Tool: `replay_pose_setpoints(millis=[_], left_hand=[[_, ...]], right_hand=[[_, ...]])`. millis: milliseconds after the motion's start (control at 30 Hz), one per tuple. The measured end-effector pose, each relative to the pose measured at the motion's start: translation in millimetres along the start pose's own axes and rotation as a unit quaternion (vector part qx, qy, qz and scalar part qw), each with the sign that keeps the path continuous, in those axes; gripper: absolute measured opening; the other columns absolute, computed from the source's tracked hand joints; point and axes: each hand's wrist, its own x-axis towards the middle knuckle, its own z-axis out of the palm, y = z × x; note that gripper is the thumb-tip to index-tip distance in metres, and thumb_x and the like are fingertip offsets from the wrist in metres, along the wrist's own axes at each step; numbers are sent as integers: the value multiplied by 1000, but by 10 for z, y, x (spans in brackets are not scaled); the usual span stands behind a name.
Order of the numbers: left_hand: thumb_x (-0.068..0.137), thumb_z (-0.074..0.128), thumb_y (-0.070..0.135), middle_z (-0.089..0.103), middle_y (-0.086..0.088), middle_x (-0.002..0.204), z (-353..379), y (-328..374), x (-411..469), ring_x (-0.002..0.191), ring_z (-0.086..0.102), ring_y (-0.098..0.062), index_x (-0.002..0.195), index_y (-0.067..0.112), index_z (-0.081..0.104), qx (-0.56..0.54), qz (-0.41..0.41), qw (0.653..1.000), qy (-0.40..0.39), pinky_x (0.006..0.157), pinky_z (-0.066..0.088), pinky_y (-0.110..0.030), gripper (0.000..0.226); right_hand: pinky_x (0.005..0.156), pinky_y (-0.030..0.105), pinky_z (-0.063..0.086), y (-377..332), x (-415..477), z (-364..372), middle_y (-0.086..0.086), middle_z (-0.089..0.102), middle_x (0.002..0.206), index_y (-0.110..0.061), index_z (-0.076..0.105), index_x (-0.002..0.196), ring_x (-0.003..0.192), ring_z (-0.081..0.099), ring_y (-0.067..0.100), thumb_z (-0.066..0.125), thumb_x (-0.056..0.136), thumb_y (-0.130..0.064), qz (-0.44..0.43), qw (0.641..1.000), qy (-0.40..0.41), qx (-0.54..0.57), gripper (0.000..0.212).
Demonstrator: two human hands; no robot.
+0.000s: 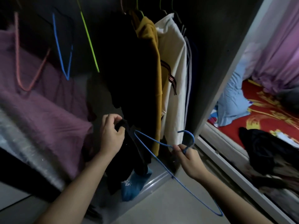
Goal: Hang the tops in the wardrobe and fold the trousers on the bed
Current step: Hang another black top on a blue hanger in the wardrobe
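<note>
My left hand pinches the edge of a black top that hangs down in front of the open wardrobe. My right hand grips a blue wire hanger just below its hook; one arm of the hanger runs into the black top's opening by my left fingers. A mustard top and a white top hang on the rail beside dark clothes. Dark clothes lie on the red patterned bed at the right.
Empty pink, blue and green hangers dangle at the wardrobe's left above a purple blanket. A blue bag sits at the wardrobe's floor. A light blue pillow lies on the bed. Pale tiles cover the floor.
</note>
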Motion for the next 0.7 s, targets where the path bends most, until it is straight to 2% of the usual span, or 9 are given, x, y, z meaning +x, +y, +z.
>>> replay_pose_setpoints(millis=[67,200,333,400,500,533,600,667,700], left_hand=[[70,64,-10,50,0,104,-10,129,33,92,57,-23,98,12,60,30,3,999,27,87,48,-34,36],[81,62,1,60,1,83,17,396,40,77,62,-28,96,12,59,73,-68,995,12,75,51,-39,19],[84,59,4,57,1,77,191,692,-129,76,57,-28,90,17,49,104,-90,990,-16,70,39,-33,17],[85,57,4,57,-4,76,301,854,-244,77,58,-30,89,17,45,100,-104,989,-31,69,39,-34,18],[88,52,6,61,-12,83,437,1081,-437,73,65,-34,90,20,43,56,-122,988,-80,65,52,-41,17],[89,52,6,61,-10,83,478,1132,-500,71,65,-30,91,22,43,47,-114,988,-96,60,52,-37,19],[91,53,5,59,-4,79,542,1215,-599,68,61,-20,96,23,44,62,-75,989,-114,52,41,-16,21],[92,53,6,61,-4,83,564,1302,-648,74,60,-21,106,21,49,113,-36,984,-130,58,40,-15,21],[93,52,7,64,-8,90,557,1340,-657,82,61,-26,113,19,53,145,-20,979,-141,65,43,-22,24]], right_hand=[[68,32,52,7,-77,-166,3,67,70,-21,68,87,71,66,17,45,105,-38,-17,999,26,8,34],[59,18,46,-119,-333,-494,9,65,68,-21,71,94,61,62,13,45,101,-45,-37,992,46,114,35],[53,7,35,-119,-775,-941,-20,55,57,-25,73,95,52,50,-3,46,105,-34,-91,986,14,142,30],[52,5,34,-57,-1003,-1156,-25,53,56,-26,74,97,51,49,-3,46,105,-39,-99,987,-9,129,32],[53,8,34,0,-1243,-1349,-23,51,54,-31,74,100,51,47,-2,46,103,-43,-83,991,-34,104,31],[54,9,35,-7,-1291,-1377,-24,52,55,-34,74,99,52,49,-1,46,103,-41,-80,992,-36,88,29],[57,10,37,-63,-1348,-1417,-28,55,58,-50,69,89,56,53,-4,46,105,-36,-81,995,-25,57,32],[57,9,40,-127,-1384,-1464,-32,55,58,-62,60,76,57,55,-7,46,106,-31,-83,996,-3,40,45],[57,8,41,-145,-1403,-1484,-33,55,57,-64,59,74,56,55,-7,46,106,-31,-80,996,2,39,47]])
